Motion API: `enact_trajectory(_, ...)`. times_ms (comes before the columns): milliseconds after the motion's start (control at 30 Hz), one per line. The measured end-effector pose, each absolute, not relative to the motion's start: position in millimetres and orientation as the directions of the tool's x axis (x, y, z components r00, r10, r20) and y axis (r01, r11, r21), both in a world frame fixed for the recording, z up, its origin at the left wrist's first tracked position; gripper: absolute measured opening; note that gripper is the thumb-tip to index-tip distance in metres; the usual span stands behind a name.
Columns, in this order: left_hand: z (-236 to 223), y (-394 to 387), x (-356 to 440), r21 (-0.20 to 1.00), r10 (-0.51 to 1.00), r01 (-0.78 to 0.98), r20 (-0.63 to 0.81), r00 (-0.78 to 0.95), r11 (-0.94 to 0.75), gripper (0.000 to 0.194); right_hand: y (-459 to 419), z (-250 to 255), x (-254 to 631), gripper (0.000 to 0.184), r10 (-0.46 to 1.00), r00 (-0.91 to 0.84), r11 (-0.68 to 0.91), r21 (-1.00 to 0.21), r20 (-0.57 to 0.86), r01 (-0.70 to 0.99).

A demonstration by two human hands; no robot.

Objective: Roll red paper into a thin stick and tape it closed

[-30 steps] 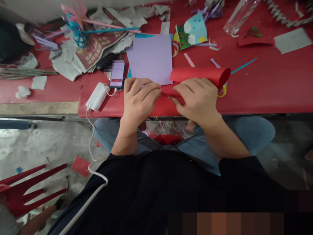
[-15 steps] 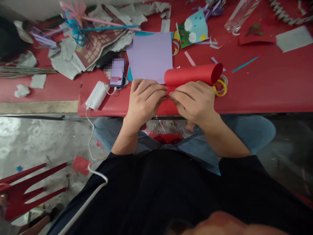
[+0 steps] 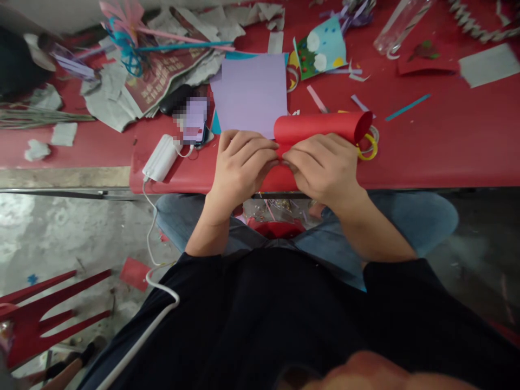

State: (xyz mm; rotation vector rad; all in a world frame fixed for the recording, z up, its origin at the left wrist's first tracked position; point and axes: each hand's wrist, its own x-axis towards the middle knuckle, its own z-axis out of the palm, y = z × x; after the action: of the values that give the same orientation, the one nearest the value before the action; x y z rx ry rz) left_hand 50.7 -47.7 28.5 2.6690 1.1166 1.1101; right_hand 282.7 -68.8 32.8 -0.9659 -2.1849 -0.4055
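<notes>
A sheet of red paper [image 3: 319, 128] curls into a loose roll along its far side, just beyond my fingers at the table's front edge. My left hand [image 3: 244, 165] is closed, with its bent fingertips pinching the near part of the sheet. Close beside it, my right hand [image 3: 327, 168] pinches the same paper, and the two sets of fingertips almost meet. Both thumbs are largely hidden under the fingers. Purple paper sheets [image 3: 255, 89] lie behind my left hand. Yellow-handled scissors [image 3: 369, 154] are partly covered by the roll's right end.
Left of my hands lie a phone [image 3: 195, 122] and a white power bank [image 3: 161, 158] with a cable running down past my lap. Newspaper [image 3: 160, 81], ribbon flowers [image 3: 125, 38], a painted card [image 3: 320, 47] and paper strips [image 3: 407, 107] are spread over the red table [image 3: 439, 146].
The red roll has flattened and its right end has sunk slightly toward the table. Both hands stay almost in place.
</notes>
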Motion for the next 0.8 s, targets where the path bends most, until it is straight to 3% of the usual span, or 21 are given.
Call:
enact_trajectory(300, 29, -48, 52, 0.291, 0.622, 0.586, 0.598, 0.505, -0.756, 0.013, -69, 26, 283, 0.022, 0.568, -0.482, 0.691, -0.069, 0.667, 0.720)
enact_trajectory(567, 29, -47, 52, 0.284, 0.619, 0.585, 0.591, 0.517, -0.759, 0.012, -70, 32, 284, 0.018, 0.483, -0.495, 0.691, 0.034, 0.722, 0.722)
enact_trajectory(800, 33, -56, 57, 0.260, 0.579, 0.573, 0.652, 0.490, -0.777, 0.013, -78, 39, 287, 0.017, 0.488, -0.435, 0.699, -0.041, 0.756, 0.714)
